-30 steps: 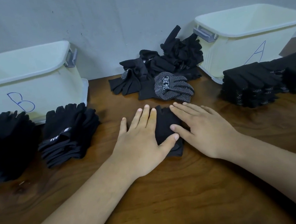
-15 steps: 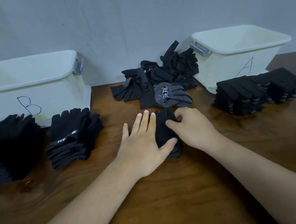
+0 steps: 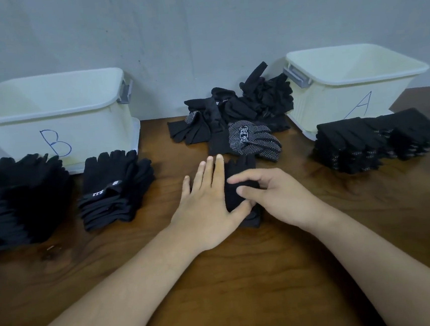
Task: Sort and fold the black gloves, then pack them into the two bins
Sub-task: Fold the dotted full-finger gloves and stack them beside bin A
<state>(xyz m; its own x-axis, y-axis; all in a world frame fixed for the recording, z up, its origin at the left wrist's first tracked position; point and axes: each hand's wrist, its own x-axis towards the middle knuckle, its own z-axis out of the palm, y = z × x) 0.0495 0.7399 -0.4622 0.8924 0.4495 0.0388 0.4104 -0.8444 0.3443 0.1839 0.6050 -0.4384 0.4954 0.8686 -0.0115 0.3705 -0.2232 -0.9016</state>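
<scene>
A folded black glove [image 3: 240,186] lies on the wooden table [image 3: 246,278] in the middle. My left hand [image 3: 207,203] rests flat on its left side, fingers spread. My right hand [image 3: 272,196] pinches the glove's right part between thumb and curled fingers. Behind it sits a loose pile of black gloves [image 3: 245,107] with a white-dotted glove [image 3: 251,139] in front. The white bin marked B [image 3: 55,120] stands at the left, the bin marked A [image 3: 353,83] at the right.
Two stacks of plain folded gloves lie in front of bin B, one at the far left [image 3: 17,197] and one nearer the middle [image 3: 116,188]. A stack of dotted folded gloves [image 3: 374,139] lies before bin A. A grey wall rises behind.
My right hand has gone from lying flat on the glove to curling its fingers and pinching it. The view has tilted up a little. My left hand stays flat.
</scene>
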